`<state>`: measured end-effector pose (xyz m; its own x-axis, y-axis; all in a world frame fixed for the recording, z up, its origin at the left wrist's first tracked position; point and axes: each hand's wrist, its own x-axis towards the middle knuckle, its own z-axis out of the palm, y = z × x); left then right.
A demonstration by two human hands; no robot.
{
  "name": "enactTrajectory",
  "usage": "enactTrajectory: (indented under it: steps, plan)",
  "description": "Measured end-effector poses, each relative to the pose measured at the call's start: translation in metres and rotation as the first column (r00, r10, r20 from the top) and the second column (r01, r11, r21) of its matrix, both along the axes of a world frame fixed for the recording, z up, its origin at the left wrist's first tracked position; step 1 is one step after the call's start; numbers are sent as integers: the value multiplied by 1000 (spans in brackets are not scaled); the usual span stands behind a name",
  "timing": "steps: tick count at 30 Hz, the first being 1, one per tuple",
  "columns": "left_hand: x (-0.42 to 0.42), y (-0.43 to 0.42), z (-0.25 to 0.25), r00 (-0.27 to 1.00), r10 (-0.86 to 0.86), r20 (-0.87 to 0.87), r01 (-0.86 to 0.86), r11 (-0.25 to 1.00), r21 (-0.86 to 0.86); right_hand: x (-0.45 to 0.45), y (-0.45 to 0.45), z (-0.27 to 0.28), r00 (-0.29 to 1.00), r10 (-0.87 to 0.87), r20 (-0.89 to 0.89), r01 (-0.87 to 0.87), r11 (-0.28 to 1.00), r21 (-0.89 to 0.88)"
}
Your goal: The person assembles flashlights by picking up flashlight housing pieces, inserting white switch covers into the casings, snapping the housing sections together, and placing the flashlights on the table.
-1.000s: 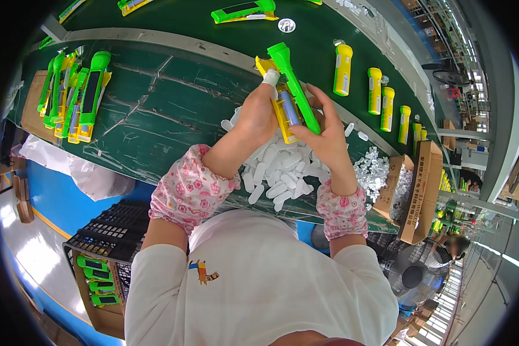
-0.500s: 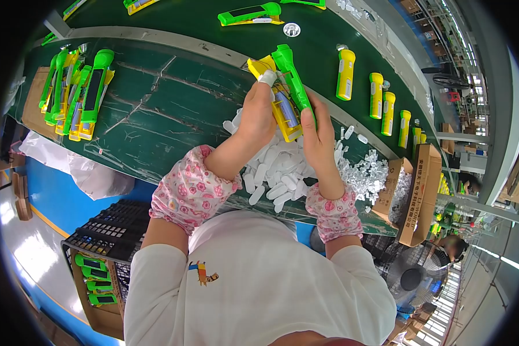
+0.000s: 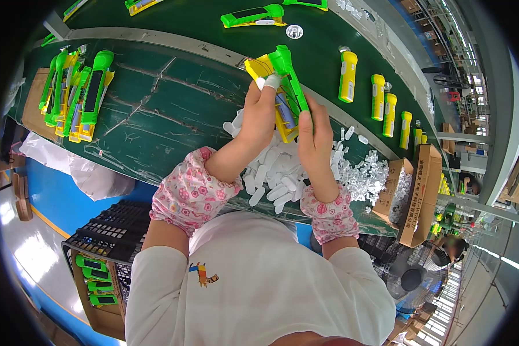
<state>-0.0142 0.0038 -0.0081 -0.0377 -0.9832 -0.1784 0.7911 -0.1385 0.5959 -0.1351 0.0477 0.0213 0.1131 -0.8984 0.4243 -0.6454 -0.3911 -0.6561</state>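
My left hand [image 3: 259, 115] grips the yellow half [image 3: 256, 67] of an opened flashlight, its covered thumb pressed near the top of the inside. My right hand [image 3: 315, 135] is closed round the lower part of the green half [image 3: 289, 75]. The two halves are tilted apart, with thin wires between them. A bluish cylinder [image 3: 285, 112] lies inside the yellow half. Under my hands white oval pieces [image 3: 277, 170] are heaped on the green table [image 3: 155, 109], and small clear pieces [image 3: 368, 176] lie to their right.
Green and yellow flashlight bodies [image 3: 91, 95] are stacked on the left. Beyond a metal rail, yellow flashlights [image 3: 347, 76] and a round reflector [image 3: 294, 32] lie on a green surface. A cardboard box [image 3: 419, 196] stands right, near a fan [image 3: 411, 278]. A black crate [image 3: 106, 230] stands lower left.
My right hand has shifted left and its fingers have closed more round the green half. The halves have moved slightly, and my left thumb has moved over the inside.
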Motion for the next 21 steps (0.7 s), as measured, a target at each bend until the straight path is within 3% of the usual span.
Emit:
enactTrajectory:
  steps: [3,6,10,13,16,18,20,21]
  plan:
    - [0,1,-10,997,-38,69,40,999,-33,12,8,5,994,-2,-111,2,1000,-3]
    - [0,1,-15,973,-87,-214,75,995,-62,12,9,0,979,-29,-200,21,999,-41]
    - [1,5,-14,945,-177,-276,136,978,-159,11,9,2,974,-59,-219,55,998,-28]
    - [-2,7,-13,942,-146,-302,117,987,-110,8,6,-1,968,-37,-247,34,999,-18]
    - [12,-12,-10,978,-203,38,203,979,6,6,10,-1,956,8,-293,-8,1000,2]
    - [40,-19,13,907,-243,345,279,959,-57,6,16,8,931,28,-365,-1,997,74]
    - [44,-22,5,945,-210,249,245,962,-121,5,12,-1,976,112,-184,-125,990,-62]
    - [31,-18,15,948,-274,162,298,941,-157,-7,13,-1,982,158,-105,-173,974,-149]
